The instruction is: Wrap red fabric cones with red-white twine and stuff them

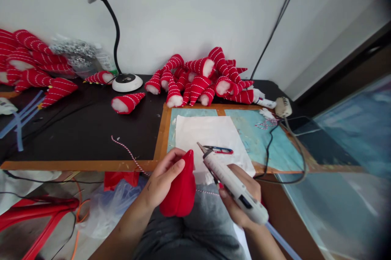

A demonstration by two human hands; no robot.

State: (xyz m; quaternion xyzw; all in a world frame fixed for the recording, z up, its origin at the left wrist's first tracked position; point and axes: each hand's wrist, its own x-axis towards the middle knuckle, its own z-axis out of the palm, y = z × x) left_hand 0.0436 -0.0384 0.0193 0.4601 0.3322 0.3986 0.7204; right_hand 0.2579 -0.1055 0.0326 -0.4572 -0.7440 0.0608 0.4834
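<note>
My left hand (166, 176) grips a plain red felt cone (181, 188), its pointed tip up, in front of the table edge. My right hand (244, 195) is closed around a white glue gun (233, 184), whose metal nozzle points up and to the left, apart from the cone. A clear glue stick (282, 239) sticks out of the gun's rear end. Thread snips (218, 150) lie on a white paper sheet (204, 129) just beyond the nozzle. Red-and-white twisted cord (126, 150) runs from the black tabletop toward my left hand, and more shows behind the cone.
Stuffed red striped cones (200, 84) are heaped against the wall, with another pile (30, 60) at the left. A desk lamp (126, 83) stands between them. Glue sticks (23, 119) lie on the left. A power socket (283, 107) and its cable are at the right.
</note>
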